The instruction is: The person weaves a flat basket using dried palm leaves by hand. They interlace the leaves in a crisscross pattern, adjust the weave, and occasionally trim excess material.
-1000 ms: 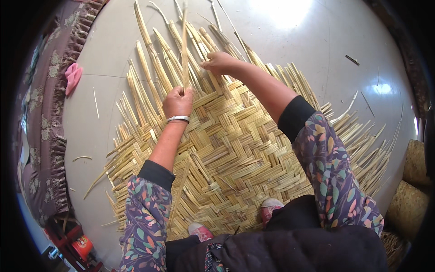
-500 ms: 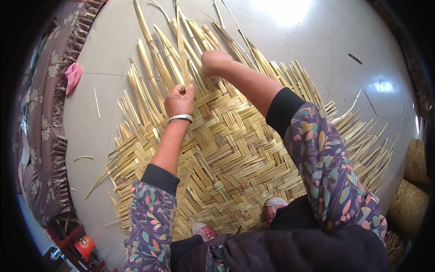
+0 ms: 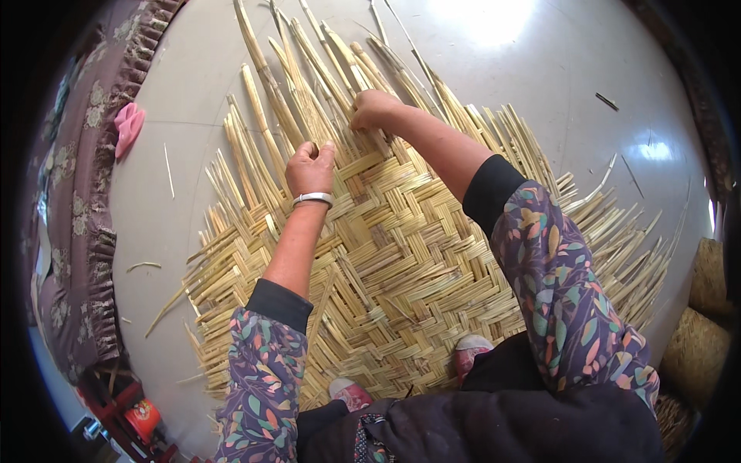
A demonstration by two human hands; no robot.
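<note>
While the woven reed mat (image 3: 401, 262) lies spread flat on the pale floor (image 3: 532, 69), we see in the head view both hands working at its far, unfinished edge. The left hand (image 3: 311, 168) sits on the mat with its fingers curled together, clamped on a loose reed strip (image 3: 297, 100) that rises away from the mat's far edge. A silver bangle (image 3: 312, 200) circles that wrist. The right hand (image 3: 374, 110) rests just beyond it, farther along the same edge, fingers bent down among the loose strips; we cannot tell whether they grip one or only press. The mat is straw-yellow, plaited in a diagonal herringbone, with free strip ends fanning out from every side. At the mat's near edge two pink shoes (image 3: 351, 393) rest on it. Well left of the mat lies a pink cloth (image 3: 127, 127).
</note>
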